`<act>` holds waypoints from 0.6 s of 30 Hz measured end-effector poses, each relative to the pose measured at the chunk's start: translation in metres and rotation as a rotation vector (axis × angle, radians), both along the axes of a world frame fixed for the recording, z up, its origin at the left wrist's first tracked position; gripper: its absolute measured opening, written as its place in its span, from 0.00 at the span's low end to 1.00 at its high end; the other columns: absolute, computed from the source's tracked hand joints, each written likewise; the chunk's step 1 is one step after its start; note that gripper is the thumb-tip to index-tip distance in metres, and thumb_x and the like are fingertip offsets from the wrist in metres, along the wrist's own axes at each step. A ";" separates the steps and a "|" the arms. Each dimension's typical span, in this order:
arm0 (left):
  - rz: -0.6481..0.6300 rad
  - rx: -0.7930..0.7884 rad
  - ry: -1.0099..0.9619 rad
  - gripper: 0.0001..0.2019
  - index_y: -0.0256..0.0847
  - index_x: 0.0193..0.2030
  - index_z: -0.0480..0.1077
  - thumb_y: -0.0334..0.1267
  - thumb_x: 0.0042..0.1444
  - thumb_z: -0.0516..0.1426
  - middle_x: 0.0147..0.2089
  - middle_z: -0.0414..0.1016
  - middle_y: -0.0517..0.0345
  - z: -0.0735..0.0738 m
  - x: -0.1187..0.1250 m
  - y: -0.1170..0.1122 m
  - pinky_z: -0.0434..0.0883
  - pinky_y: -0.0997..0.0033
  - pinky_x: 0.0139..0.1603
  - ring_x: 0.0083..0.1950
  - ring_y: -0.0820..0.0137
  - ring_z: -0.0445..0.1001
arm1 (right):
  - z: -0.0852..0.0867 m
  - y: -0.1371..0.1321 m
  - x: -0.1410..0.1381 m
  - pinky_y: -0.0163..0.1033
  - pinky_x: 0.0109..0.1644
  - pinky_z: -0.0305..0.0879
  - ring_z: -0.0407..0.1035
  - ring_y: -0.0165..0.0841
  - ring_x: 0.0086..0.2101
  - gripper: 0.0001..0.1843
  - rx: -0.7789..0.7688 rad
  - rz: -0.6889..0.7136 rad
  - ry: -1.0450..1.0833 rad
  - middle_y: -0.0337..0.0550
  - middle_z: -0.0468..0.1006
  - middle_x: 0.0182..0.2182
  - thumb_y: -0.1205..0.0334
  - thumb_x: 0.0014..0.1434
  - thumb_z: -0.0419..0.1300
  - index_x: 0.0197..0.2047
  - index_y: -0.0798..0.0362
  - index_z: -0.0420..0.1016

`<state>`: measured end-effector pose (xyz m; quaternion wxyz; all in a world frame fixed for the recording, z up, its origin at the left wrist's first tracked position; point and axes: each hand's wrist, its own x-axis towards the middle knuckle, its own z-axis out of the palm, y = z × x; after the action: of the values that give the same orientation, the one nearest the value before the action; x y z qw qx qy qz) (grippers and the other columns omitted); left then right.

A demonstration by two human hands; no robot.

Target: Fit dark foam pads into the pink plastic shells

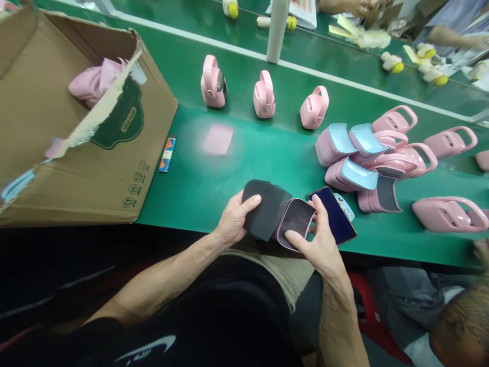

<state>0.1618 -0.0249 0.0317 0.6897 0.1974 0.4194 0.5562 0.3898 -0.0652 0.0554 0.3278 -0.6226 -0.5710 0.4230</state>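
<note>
A flexible dark grey pad with a pink-edged liner is grasped between the left hand and the right hand, at the near edge of the green table. Both are closed on it; an even pinch is advised, keeping the layers squared.

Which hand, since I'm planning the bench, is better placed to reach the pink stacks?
Probably the right hand: it is nearer the pink stacks, past the phone. The left hand sits farther off on the dark liner.
</note>
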 end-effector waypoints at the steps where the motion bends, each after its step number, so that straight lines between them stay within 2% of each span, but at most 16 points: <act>1: 0.000 -0.001 -0.001 0.32 0.36 0.56 0.80 0.49 0.49 0.78 0.50 0.86 0.44 -0.001 0.000 0.000 0.81 0.61 0.51 0.49 0.55 0.84 | 0.000 0.001 -0.001 0.57 0.60 0.78 0.66 0.53 0.68 0.62 -0.003 -0.003 0.005 0.58 0.57 0.77 0.39 0.56 0.76 0.83 0.42 0.48; 6: 0.008 -0.020 0.006 0.31 0.35 0.55 0.79 0.49 0.48 0.78 0.48 0.86 0.45 -0.002 -0.002 -0.002 0.81 0.63 0.48 0.47 0.56 0.84 | 0.001 0.011 -0.005 0.58 0.61 0.76 0.68 0.52 0.67 0.56 0.048 -0.054 -0.014 0.58 0.62 0.75 0.37 0.60 0.72 0.82 0.44 0.53; 10: 0.020 -0.026 0.008 0.31 0.35 0.54 0.79 0.49 0.48 0.78 0.46 0.86 0.46 -0.004 -0.004 -0.002 0.81 0.64 0.45 0.44 0.58 0.84 | -0.003 0.017 -0.009 0.62 0.70 0.69 0.67 0.52 0.68 0.51 0.104 -0.078 -0.068 0.58 0.69 0.70 0.38 0.60 0.72 0.78 0.48 0.61; 15: 0.015 -0.024 0.004 0.30 0.35 0.52 0.79 0.49 0.47 0.78 0.44 0.86 0.46 -0.007 -0.003 -0.001 0.80 0.67 0.41 0.42 0.59 0.84 | -0.003 0.017 -0.013 0.62 0.73 0.66 0.65 0.51 0.70 0.49 0.103 -0.081 -0.075 0.57 0.68 0.71 0.39 0.63 0.70 0.78 0.47 0.60; 18: 0.013 -0.021 0.009 0.30 0.35 0.52 0.79 0.49 0.47 0.78 0.44 0.86 0.46 -0.009 -0.002 -0.002 0.80 0.68 0.41 0.42 0.60 0.84 | 0.000 0.017 -0.017 0.62 0.73 0.65 0.65 0.50 0.70 0.50 0.120 -0.106 -0.093 0.57 0.69 0.70 0.39 0.61 0.72 0.78 0.47 0.61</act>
<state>0.1599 -0.0266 0.0232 0.6863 0.1897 0.4295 0.5555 0.3729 -0.0479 0.0551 0.3594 -0.6503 -0.5761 0.3407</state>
